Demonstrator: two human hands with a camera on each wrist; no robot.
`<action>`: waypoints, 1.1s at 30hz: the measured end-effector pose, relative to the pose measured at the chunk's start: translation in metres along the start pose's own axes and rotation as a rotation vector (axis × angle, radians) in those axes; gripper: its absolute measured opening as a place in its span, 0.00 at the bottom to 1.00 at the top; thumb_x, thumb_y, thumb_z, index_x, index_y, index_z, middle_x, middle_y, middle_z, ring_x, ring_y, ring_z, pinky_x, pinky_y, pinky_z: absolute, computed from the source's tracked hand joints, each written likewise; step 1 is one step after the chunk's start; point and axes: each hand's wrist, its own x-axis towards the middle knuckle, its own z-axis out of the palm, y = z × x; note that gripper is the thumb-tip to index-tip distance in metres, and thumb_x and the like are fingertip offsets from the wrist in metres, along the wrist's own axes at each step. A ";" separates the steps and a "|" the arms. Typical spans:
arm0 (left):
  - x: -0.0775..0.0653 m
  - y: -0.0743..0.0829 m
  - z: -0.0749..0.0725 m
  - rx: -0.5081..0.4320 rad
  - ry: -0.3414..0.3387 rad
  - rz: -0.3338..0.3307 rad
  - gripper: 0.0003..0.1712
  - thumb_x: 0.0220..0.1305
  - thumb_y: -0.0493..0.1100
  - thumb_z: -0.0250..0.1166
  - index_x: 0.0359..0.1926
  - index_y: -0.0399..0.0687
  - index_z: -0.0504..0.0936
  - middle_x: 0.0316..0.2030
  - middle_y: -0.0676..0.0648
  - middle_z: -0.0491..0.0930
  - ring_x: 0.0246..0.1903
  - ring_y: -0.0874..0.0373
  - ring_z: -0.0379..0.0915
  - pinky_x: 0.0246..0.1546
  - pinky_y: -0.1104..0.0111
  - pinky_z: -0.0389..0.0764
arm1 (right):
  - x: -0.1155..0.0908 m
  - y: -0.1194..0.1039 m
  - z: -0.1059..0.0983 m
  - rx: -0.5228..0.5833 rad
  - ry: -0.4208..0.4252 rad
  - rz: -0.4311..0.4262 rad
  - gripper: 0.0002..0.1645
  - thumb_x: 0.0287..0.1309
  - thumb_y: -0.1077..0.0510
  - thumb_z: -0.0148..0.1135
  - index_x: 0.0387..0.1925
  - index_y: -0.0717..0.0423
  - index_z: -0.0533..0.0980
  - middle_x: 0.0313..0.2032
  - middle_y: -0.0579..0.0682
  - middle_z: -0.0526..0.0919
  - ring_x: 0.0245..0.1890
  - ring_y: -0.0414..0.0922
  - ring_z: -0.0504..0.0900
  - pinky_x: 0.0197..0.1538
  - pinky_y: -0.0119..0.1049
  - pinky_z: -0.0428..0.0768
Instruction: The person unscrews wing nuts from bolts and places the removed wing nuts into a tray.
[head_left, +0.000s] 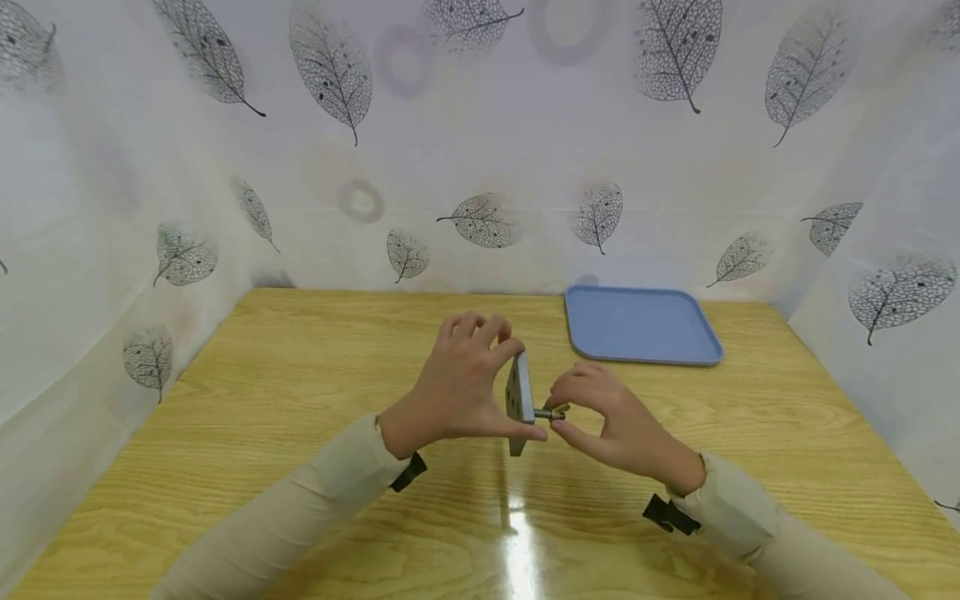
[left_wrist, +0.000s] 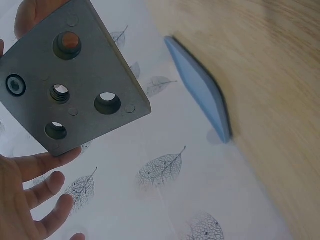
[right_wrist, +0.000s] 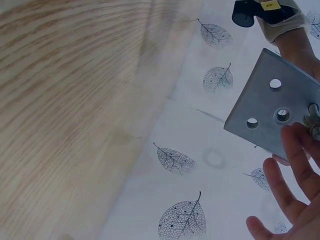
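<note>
Above the yellow wood-grain worktop [head_left: 300, 358], the left hand [head_left: 467, 379] pinches a grey, square metal plate [left_wrist: 77, 77] (drilled with holes); at its three o'clock, the right hand [head_left: 609, 417] pinches a silvery winged metal fastener [head_left: 557, 413].

Soft, even light, with one hard glare at the bottom of the head view.
A white streak burns out part of the glossy yellow wood-grain surface [head_left: 262, 400], a darker band just above it; the pale leaf-printed sheet [head_left: 480, 150] looks evenly lit but muted, and the small metal bolt [head_left: 544, 413] lacks crisp detail. Both wrist views are cooler and dimmer: the square grey metal plate [left_wrist: 80, 82] shows a shaded face, a dark shadow edges the blue plastic tray [left_wrist: 200, 82], and the wood grain looks soft.
</note>
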 end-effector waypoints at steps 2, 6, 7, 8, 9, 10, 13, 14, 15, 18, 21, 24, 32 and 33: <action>0.000 0.000 0.000 0.002 -0.002 0.000 0.49 0.22 0.83 0.65 0.39 0.54 0.78 0.39 0.51 0.67 0.40 0.54 0.61 0.49 0.56 0.65 | 0.000 -0.001 0.000 -0.013 0.018 -0.017 0.08 0.49 0.60 0.66 0.35 0.48 0.79 0.36 0.41 0.81 0.43 0.40 0.76 0.56 0.46 0.67; 0.000 0.001 0.000 0.016 -0.004 -0.001 0.49 0.22 0.84 0.64 0.39 0.54 0.78 0.39 0.52 0.67 0.39 0.55 0.60 0.46 0.58 0.64 | 0.002 -0.003 0.002 -0.058 0.095 -0.109 0.08 0.60 0.51 0.59 0.31 0.50 0.79 0.32 0.44 0.81 0.41 0.43 0.77 0.59 0.48 0.64; -0.001 0.001 0.000 0.018 -0.005 0.000 0.49 0.22 0.84 0.63 0.39 0.55 0.78 0.39 0.52 0.67 0.39 0.55 0.60 0.45 0.58 0.64 | 0.002 -0.003 0.002 -0.072 0.117 -0.133 0.12 0.63 0.49 0.56 0.30 0.50 0.79 0.31 0.44 0.81 0.40 0.44 0.77 0.60 0.48 0.63; -0.001 0.001 0.000 0.020 -0.007 -0.001 0.49 0.22 0.84 0.63 0.39 0.55 0.78 0.38 0.52 0.67 0.39 0.55 0.60 0.44 0.59 0.63 | 0.002 -0.004 0.003 -0.084 0.140 -0.157 0.15 0.64 0.47 0.53 0.30 0.50 0.79 0.31 0.44 0.81 0.40 0.44 0.77 0.61 0.48 0.62; -0.001 0.001 0.000 0.019 -0.007 -0.001 0.49 0.22 0.85 0.63 0.39 0.55 0.78 0.38 0.52 0.67 0.38 0.55 0.60 0.43 0.59 0.63 | 0.003 -0.004 0.003 -0.092 0.161 -0.179 0.18 0.65 0.46 0.50 0.30 0.51 0.79 0.30 0.45 0.81 0.39 0.45 0.77 0.62 0.49 0.62; -0.001 0.001 0.000 0.019 -0.008 0.001 0.49 0.22 0.85 0.63 0.39 0.55 0.77 0.38 0.52 0.67 0.38 0.55 0.59 0.42 0.59 0.62 | 0.003 -0.004 0.003 -0.092 0.175 -0.188 0.18 0.65 0.46 0.50 0.30 0.51 0.79 0.30 0.45 0.81 0.39 0.45 0.77 0.62 0.48 0.62; -0.001 0.001 0.000 0.013 -0.007 0.006 0.49 0.22 0.85 0.63 0.40 0.55 0.78 0.39 0.52 0.67 0.37 0.55 0.58 0.40 0.60 0.61 | 0.003 -0.005 0.001 -0.035 0.165 -0.147 0.14 0.66 0.49 0.51 0.33 0.51 0.79 0.32 0.45 0.81 0.40 0.45 0.76 0.61 0.47 0.62; -0.001 0.001 0.000 0.013 -0.005 0.008 0.49 0.23 0.85 0.63 0.40 0.55 0.78 0.39 0.52 0.67 0.37 0.55 0.58 0.39 0.61 0.60 | 0.003 -0.005 0.000 -0.010 0.145 -0.108 0.12 0.66 0.51 0.52 0.35 0.51 0.79 0.33 0.45 0.81 0.41 0.44 0.76 0.60 0.47 0.63; -0.001 0.001 0.000 0.014 -0.005 0.010 0.50 0.23 0.85 0.62 0.40 0.55 0.78 0.39 0.52 0.67 0.37 0.55 0.57 0.39 0.61 0.60 | 0.003 -0.004 -0.001 0.021 0.116 -0.061 0.09 0.66 0.54 0.52 0.37 0.50 0.78 0.35 0.44 0.81 0.42 0.43 0.76 0.58 0.46 0.65; -0.001 0.001 0.000 0.014 -0.003 0.011 0.50 0.23 0.86 0.62 0.41 0.55 0.78 0.38 0.52 0.67 0.37 0.56 0.57 0.39 0.61 0.59 | 0.002 -0.002 -0.003 0.122 0.005 0.096 0.11 0.66 0.61 0.49 0.41 0.49 0.77 0.39 0.44 0.81 0.44 0.40 0.76 0.52 0.41 0.70; -0.001 0.001 0.000 0.015 -0.002 0.010 0.50 0.23 0.86 0.61 0.41 0.54 0.78 0.39 0.52 0.67 0.37 0.56 0.57 0.39 0.61 0.59 | 0.002 0.002 -0.003 0.224 -0.096 0.193 0.15 0.67 0.65 0.45 0.43 0.50 0.77 0.41 0.45 0.81 0.43 0.39 0.78 0.47 0.37 0.74; -0.001 0.001 0.000 0.016 -0.002 0.009 0.50 0.23 0.86 0.61 0.41 0.54 0.78 0.40 0.52 0.67 0.37 0.56 0.58 0.39 0.61 0.60 | 0.002 0.004 -0.002 0.313 -0.158 0.235 0.16 0.69 0.64 0.42 0.43 0.52 0.77 0.41 0.45 0.82 0.43 0.40 0.78 0.47 0.36 0.74; -0.001 0.000 0.001 0.015 -0.006 -0.002 0.50 0.22 0.86 0.61 0.39 0.55 0.78 0.39 0.53 0.67 0.38 0.56 0.58 0.39 0.61 0.60 | 0.002 0.005 -0.002 0.342 -0.185 0.227 0.11 0.66 0.64 0.49 0.41 0.49 0.77 0.39 0.45 0.80 0.37 0.36 0.76 0.42 0.36 0.75; -0.001 0.000 0.001 0.014 -0.006 -0.004 0.49 0.22 0.86 0.61 0.39 0.55 0.78 0.39 0.53 0.67 0.38 0.56 0.58 0.39 0.61 0.60 | 0.001 0.004 -0.002 0.327 -0.170 0.215 0.11 0.65 0.64 0.51 0.41 0.48 0.77 0.39 0.46 0.81 0.38 0.36 0.76 0.44 0.37 0.75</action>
